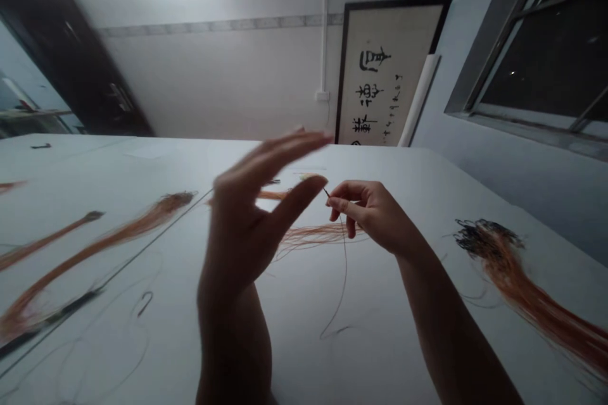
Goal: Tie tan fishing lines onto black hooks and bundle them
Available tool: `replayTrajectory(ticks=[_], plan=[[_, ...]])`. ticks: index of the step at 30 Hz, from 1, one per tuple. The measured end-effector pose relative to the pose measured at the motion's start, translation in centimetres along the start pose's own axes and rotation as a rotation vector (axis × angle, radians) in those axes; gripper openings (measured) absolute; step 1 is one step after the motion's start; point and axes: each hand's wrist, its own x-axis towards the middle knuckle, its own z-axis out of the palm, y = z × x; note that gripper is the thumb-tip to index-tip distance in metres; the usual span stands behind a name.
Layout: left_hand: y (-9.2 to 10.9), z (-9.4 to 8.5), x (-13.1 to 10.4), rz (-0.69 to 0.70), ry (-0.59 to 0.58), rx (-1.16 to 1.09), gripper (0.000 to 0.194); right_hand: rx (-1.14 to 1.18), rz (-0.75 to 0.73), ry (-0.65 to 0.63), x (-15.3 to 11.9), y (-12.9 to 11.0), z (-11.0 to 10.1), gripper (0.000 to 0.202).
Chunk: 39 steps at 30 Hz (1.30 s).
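My left hand (256,202) is raised over the white table (304,367), its thumb and fingers spread apart with nothing seen between them. To its right, my right hand (368,209) pinches a small dark tip close to my left thumb. A thin strand (346,266) hangs from the right fingers and curves down to the tabletop. Behind and below the hands lies a loose bundle of orange-brown strands (308,235), partly hidden by both.
Orange-brown bundles lie at the left (128,231) and a thick dark-ended one at the right (503,272). A small hook (145,304) and a long dark line (156,237) are on the left. Beyond stand a wall and a framed calligraphy (389,69).
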Motion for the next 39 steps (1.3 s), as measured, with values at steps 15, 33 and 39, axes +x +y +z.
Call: replayTrajectory(ticks=[15, 33, 39], plan=[[-3.9, 0.3, 0.5, 0.033, -0.063, -0.094, 0.005, 0.266, -0.04, -0.057, -2.1, -2.3, 1.5, 0.015], [-2.8, 1.2, 0.4, -0.007, -0.016, -0.299, 0.026, 0.264, -0.035, -0.111, -3.3, -3.3, 1.5, 0.018], [-2.6, 1.2, 0.4, -0.011, 0.006, -0.281, 0.025, 0.255, -0.028, -0.168, -3.5, -3.5, 1.1, 0.015]])
